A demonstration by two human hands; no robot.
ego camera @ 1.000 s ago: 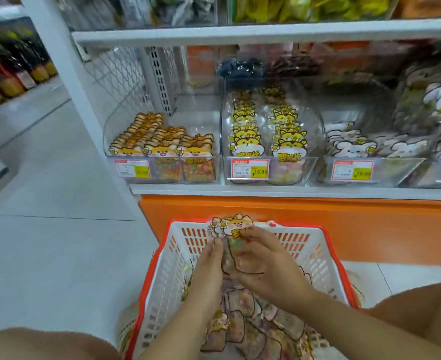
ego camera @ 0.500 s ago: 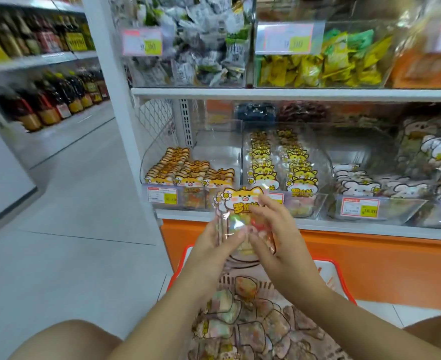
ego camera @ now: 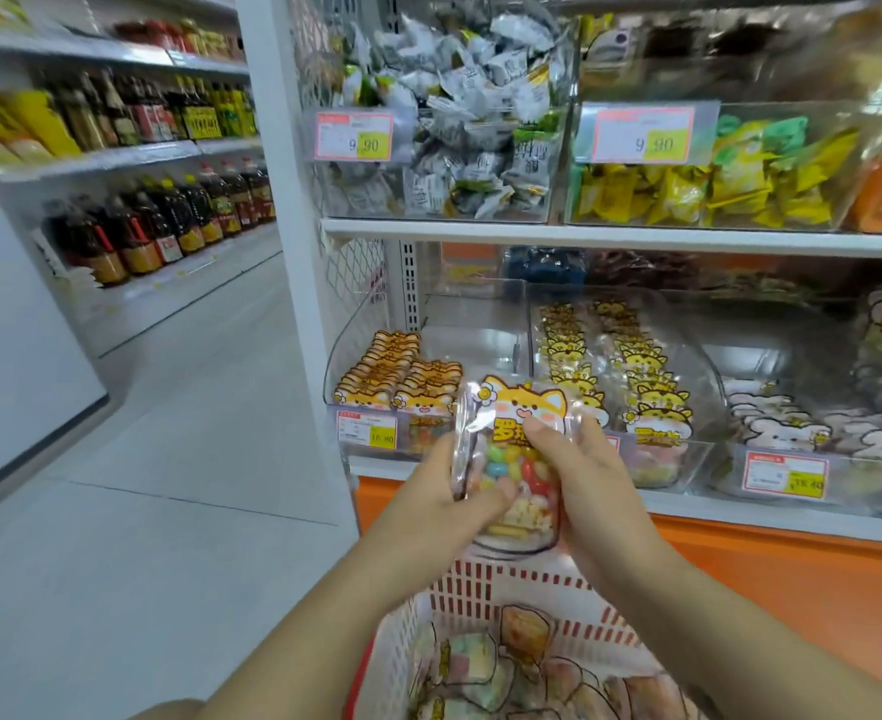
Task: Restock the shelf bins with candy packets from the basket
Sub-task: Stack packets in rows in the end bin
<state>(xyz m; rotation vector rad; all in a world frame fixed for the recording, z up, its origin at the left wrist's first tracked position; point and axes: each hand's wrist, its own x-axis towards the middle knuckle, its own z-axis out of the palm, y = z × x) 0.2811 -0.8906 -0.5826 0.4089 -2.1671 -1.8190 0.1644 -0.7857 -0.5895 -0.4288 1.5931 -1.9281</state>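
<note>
Both hands are clamped on a small bundle of clear candy packets with yellow cat headers [ego camera: 519, 454] and coloured sweets inside: the left hand [ego camera: 444, 504] grips its left edge and the right hand [ego camera: 584, 480] its front and right side. The bundle is upright in the air above the white slotted plastic basket with a red rim [ego camera: 506, 584] at 6 o'clock, which holds more packets, and in front of the clear plastic shelf bin [ego camera: 408, 439] at 11 o'clock, filled with rows of orange cat packets [ego camera: 392, 376].

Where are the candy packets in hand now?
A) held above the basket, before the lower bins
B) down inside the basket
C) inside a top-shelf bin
A: left grip and right grip hold the candy packets above the basket, before the lower bin.
</note>
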